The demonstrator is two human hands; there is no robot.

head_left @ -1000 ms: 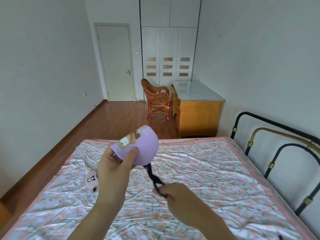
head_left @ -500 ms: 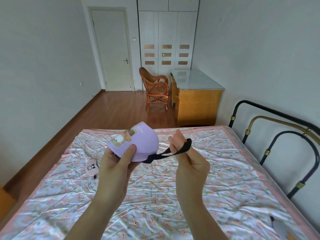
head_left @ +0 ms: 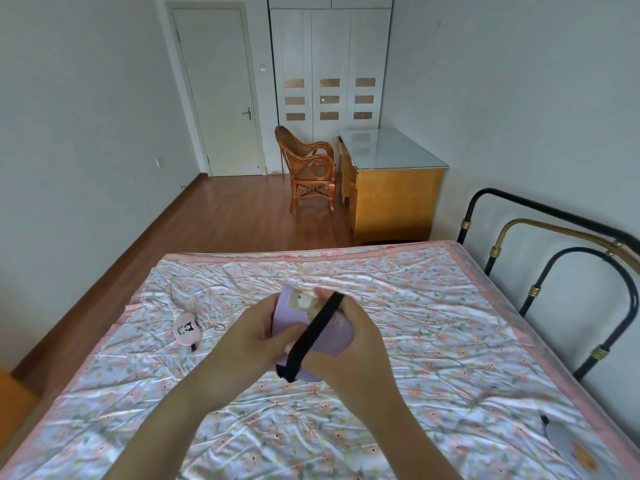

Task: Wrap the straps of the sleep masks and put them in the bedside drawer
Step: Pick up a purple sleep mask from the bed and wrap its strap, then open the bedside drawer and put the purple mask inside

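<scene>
I hold a folded purple sleep mask (head_left: 337, 336) above the middle of the bed. My left hand (head_left: 242, 344) grips its left side. My right hand (head_left: 353, 355) holds the right side and pulls its black strap (head_left: 313, 334) diagonally across the front of the mask. A pink sleep mask (head_left: 186, 329) with a cartoon face lies on the bedspread to the left, its strap end poking out below. A grey sleep mask (head_left: 571, 452) lies at the bed's near right corner. No bedside drawer is in view.
The floral bedspread (head_left: 433, 341) covers the bed, with a black and brass metal headboard (head_left: 554, 258) on the right. Beyond the bed stand a wooden desk (head_left: 391, 195), a rattan chair (head_left: 311, 171), a white wardrobe (head_left: 329, 81) and a shut door (head_left: 221, 91).
The hands have come down closer to the bed. My right hand has brought the strap from out at the right side across the front of the purple mask.
</scene>
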